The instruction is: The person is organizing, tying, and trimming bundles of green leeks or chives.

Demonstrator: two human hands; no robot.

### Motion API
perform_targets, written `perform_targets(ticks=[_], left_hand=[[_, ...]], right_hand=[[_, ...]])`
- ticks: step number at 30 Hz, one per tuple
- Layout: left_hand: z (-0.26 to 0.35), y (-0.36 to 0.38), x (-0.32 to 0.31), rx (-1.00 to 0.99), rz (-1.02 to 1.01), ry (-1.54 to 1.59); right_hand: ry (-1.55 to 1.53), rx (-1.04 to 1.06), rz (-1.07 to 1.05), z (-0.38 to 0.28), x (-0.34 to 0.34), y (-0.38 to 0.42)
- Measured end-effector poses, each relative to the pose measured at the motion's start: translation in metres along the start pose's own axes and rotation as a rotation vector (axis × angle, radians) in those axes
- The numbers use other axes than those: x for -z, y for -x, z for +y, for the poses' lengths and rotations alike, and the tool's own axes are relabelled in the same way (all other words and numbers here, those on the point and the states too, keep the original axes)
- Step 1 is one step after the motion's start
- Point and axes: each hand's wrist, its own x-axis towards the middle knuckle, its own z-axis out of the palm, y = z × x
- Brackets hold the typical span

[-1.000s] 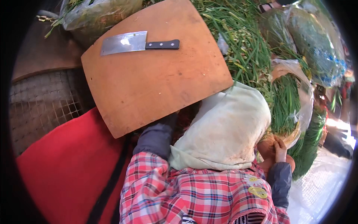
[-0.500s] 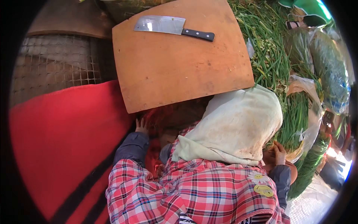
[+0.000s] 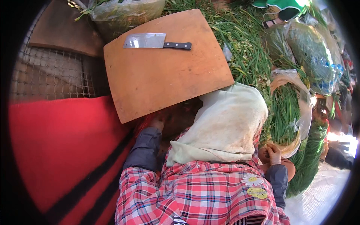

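Observation:
My left hand (image 3: 157,123) reaches to the near edge of a wooden board (image 3: 168,75), beside the red cloth. Shadow and the board hide its fingers. My right hand (image 3: 275,153) is low beside my knee, at the near rim of a clear plastic bag (image 3: 304,127) of green stalks (image 3: 285,116). Its fingers are curled together; whatever they hold, if anything, cannot be made out. A cleaver (image 3: 146,40) with a black handle lies flat on the board, apart from both hands. A stained pale cloth (image 3: 232,120) covers my lap and touches the board's near right corner.
Red cloth (image 3: 67,135) with black stripes spreads at the left, below a wire mesh (image 3: 52,73). Loose cut greens (image 3: 243,48) cover the ground right of the board. Stuffed plastic bags (image 3: 311,56) stand at the far right, near another person's foot (image 3: 273,23).
My left hand has moved from the red cloth's edge, right and forward, to beneath the board's edge. My right hand stays by the bag. The whole view has shifted slightly.

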Motion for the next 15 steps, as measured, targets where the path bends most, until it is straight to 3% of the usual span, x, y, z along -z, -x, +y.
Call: perform_targets(ticks=[3, 6, 12, 15], left_hand=[[0.037, -0.033, 0.001, -0.114, 0.151, -0.084], [0.073, -0.066, 0.006, -0.186, 0.208, -0.134], [0.142, -0.129, 0.003, -0.269, 0.232, -0.257], [0.160, -0.152, -0.004, -0.278, 0.216, -0.328]], right_hand=[[-0.030, 0.079, -0.020, 0.027, 0.007, -0.012], [0.114, 0.161, -0.021, 0.011, 0.001, 0.002], [-0.096, -0.190, 0.036, 0.018, 0.002, 0.008], [-0.070, -0.249, 0.012, 0.016, 0.005, 0.004]])
